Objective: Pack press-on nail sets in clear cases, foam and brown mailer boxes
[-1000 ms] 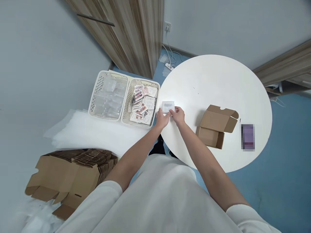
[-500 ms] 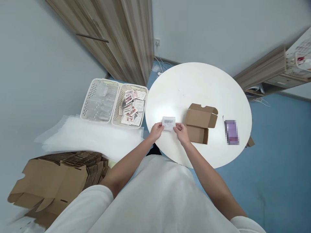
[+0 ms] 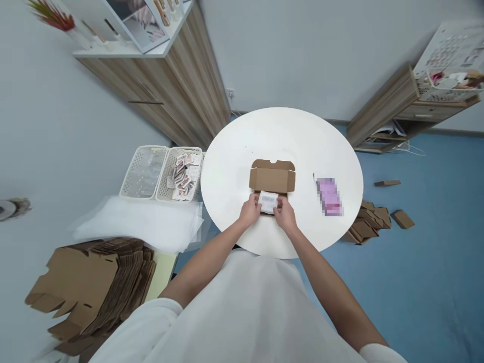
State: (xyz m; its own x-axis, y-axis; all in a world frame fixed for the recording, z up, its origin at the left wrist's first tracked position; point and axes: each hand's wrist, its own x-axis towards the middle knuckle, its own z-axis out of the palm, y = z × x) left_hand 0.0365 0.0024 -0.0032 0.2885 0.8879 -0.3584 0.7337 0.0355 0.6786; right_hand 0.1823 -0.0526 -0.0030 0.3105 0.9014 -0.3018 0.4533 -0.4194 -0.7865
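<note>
Both hands were right over the small carton, and the white packet (image 3: pixel 268 200) was between them! The left hand (image 3: pixel 250 210) had its nine o'clock edge, the right hand (image 3: pixel 285 215) its three o'clock edge, each in a narrow pinch, fingers and thumb closed on the side. Below it lay the open brown box (image 3: pixel 273 179), lid flap spread towards twelve; whether the packet touched the bottom, the view could not tell.

And how did it handle? Light, by the look of it, with a soft, faintly see-through wrapping that probably slid easily and creased if squeezed. A flat, squared shape suggested something stiffer inside, perhaps fragile, so a gentle hold suited it. The two opposite sides looked the best place to take it, low and level, off the broad face; the cardboard walls left little finger room there.

Out across the round white table (image 3: pixel 234 151), at three o'clock from the packet, lay a blurred purple item (image 3: pixel 329 195). Between nine and ten stood a basket (image 3: pixel 160 192) of printed cards (image 3: pixel 184 177), and just beyond it another basket (image 3: pixel 121 190) with clear plastic pieces (image 3: pixel 142 171). White sheets (image 3: pixel 139 224) spread towards nine, and flattened cartons (image 3: pixel 85 269) were stacked around eight.
</note>
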